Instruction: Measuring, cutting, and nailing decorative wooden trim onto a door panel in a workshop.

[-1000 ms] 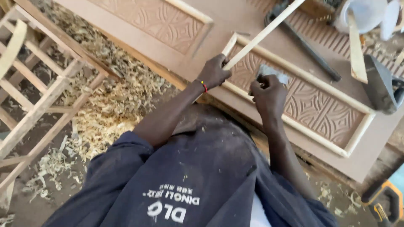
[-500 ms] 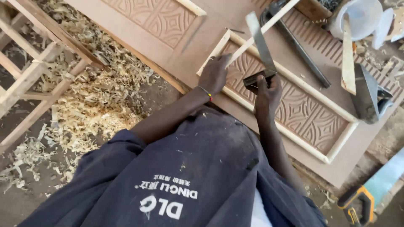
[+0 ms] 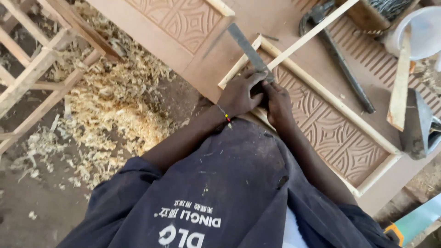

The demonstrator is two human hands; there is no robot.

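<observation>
My left hand (image 3: 236, 94) and my right hand (image 3: 278, 103) are pressed together over the corner of a pale wooden frame (image 3: 330, 98) on a brown carved door panel (image 3: 321, 133). Both grip a flat grey metal blade (image 3: 248, 48) that sticks up and to the left from between the fingers. The blade's handle is hidden inside my hands. A thin pale wood strip (image 3: 312, 34) runs diagonally from my fingertips toward the upper right. A beaded band sits on my left wrist.
A dark hammer (image 3: 340, 64) lies on the door to the right. A white bucket (image 3: 420, 32), a loose wood piece (image 3: 399, 82) and a grey metal tool (image 3: 418, 124) sit at the right edge. Wood shavings (image 3: 115, 105) and a wooden frame (image 3: 36, 69) lie on the left.
My right hand has moved left with the blade and now meets my left hand at the frame corner. The blade tip now points up-left. The view has moved closer.
</observation>
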